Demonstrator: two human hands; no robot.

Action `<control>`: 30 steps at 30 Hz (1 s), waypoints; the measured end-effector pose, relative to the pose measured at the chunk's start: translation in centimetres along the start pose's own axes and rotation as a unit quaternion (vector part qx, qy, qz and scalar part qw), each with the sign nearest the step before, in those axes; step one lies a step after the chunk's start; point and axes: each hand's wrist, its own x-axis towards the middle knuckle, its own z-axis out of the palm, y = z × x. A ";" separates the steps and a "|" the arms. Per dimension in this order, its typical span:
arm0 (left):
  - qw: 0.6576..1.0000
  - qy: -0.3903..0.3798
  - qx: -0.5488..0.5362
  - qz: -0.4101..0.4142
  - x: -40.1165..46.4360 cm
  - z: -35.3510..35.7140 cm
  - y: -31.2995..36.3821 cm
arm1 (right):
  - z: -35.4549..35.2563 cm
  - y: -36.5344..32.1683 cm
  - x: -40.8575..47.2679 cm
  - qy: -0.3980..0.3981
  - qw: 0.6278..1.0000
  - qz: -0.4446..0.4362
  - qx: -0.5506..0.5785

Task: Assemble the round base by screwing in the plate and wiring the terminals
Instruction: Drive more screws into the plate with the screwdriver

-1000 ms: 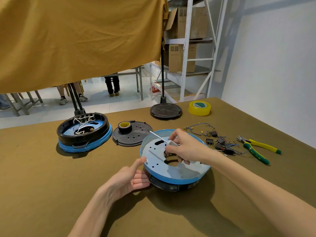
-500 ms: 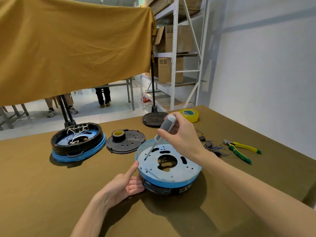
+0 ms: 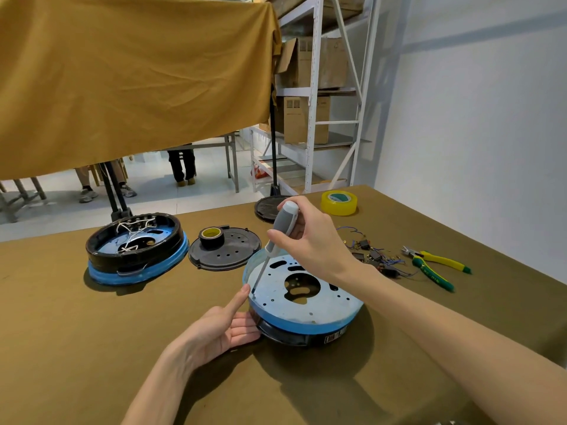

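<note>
A round black base (image 3: 302, 334) with a blue rim sits in front of me, topped by a perforated metal plate (image 3: 325, 297). My right hand (image 3: 310, 240) grips a grey-handled screwdriver (image 3: 283, 223); its tip stands on the plate's left edge. My left hand (image 3: 219, 328) rests against the base's left side, its straight thumb touching the blue rim beside the tip. Loose terminals and wires (image 3: 372, 256) lie to the right of the base.
A second wired base (image 3: 136, 248) stands at the left. Between the two lie a black cover plate (image 3: 227, 256) bearing a small tape roll (image 3: 211, 237), another black disc (image 3: 270, 208), yellow tape (image 3: 339, 203) and yellow-green pliers (image 3: 432, 266). A cloth hangs behind.
My right hand lifted the screwdriver from lying across the plate to nearly upright and set its tip at the plate's left edge. My left hand stayed at the base's side.
</note>
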 end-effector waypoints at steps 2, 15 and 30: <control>1.000 0.000 0.001 0.001 -0.1 0.1 0.0 | 0.0 0.0 0.2 0.000 1.000 0.000 -0.001; 1.000 0.003 0.006 0.010 -0.5 0.4 0.1 | 0.1 0.2 0.7 -0.003 1.000 -0.005 -0.003; 1.000 -0.004 0.007 0.005 -0.3 0.1 0.1 | 0.2 0.7 0.6 -0.012 1.000 -0.001 -0.008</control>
